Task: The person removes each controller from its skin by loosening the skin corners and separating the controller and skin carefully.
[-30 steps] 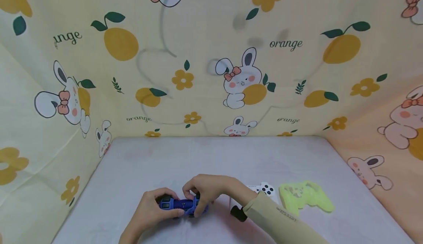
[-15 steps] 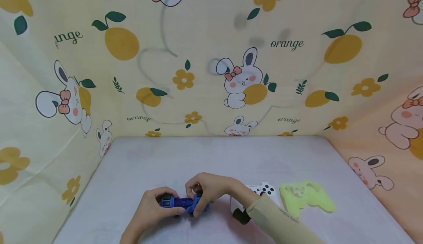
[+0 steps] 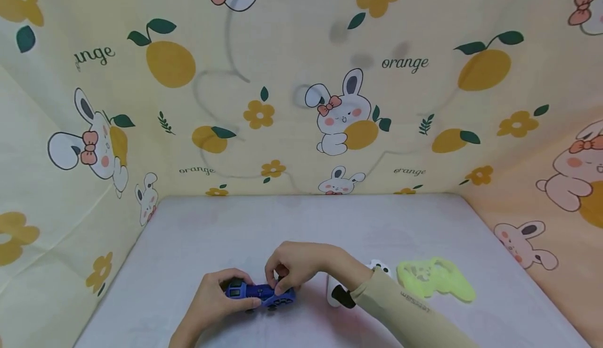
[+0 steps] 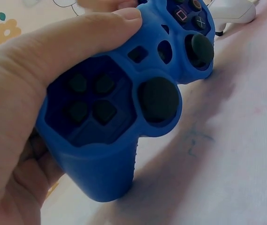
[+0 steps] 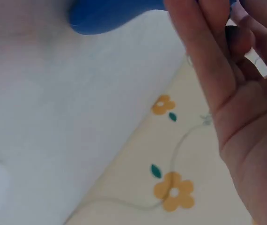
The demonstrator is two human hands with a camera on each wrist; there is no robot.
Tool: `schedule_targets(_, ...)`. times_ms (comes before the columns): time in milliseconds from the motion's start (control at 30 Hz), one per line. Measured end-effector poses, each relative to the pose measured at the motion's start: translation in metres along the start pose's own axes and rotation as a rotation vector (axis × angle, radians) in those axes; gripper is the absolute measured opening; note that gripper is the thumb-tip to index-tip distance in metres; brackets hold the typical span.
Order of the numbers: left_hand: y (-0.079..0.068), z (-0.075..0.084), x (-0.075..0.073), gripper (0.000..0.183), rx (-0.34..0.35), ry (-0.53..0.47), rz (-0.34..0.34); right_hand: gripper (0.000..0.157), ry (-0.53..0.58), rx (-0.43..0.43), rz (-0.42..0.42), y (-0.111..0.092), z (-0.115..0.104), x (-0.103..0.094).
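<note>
At the pale tabletop's [image 3: 292,222] near side, the left hand [image 3: 216,295] is gripping the left end of one dark-blue game controller [image 3: 256,290] in one blue, rubbery-looking cover [image 4: 98,171], ideally bracing it firmly while the right hand [image 3: 299,264] is pinching the right end. Farther right, one white game controller [image 3: 334,288] and one lime-green, controller-shaped cover [image 3: 431,280] are lying side by side.

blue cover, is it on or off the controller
On: in the left wrist view, the blue cover frames the d-pad and sticks of the controller. Whether fully seated, I cannot tell.
</note>
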State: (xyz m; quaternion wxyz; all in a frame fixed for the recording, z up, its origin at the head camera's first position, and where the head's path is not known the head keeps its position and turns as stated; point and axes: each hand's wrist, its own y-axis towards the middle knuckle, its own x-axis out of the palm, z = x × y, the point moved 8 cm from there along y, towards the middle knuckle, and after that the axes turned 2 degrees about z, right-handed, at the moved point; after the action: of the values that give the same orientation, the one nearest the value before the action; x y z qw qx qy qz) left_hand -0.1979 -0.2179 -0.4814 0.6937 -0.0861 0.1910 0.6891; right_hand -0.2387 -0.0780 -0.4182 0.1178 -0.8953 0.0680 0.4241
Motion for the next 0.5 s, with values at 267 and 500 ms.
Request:
schedule_targets(267, 0.0009, -0.0035, 0.0033, 0.037, 0.008, 0.014, -0.005, 0.011, 0.128, 0.096, -0.127, 0.0048, 0.0078, 0.0084)
schedule_targets(500, 0.0019, -0.0077, 0.0010, 0.037, -0.012, 0.009, 0.013, 0.010, 0.086, 0.034, -0.090, -0.0010, 0.0042, 0.0052)
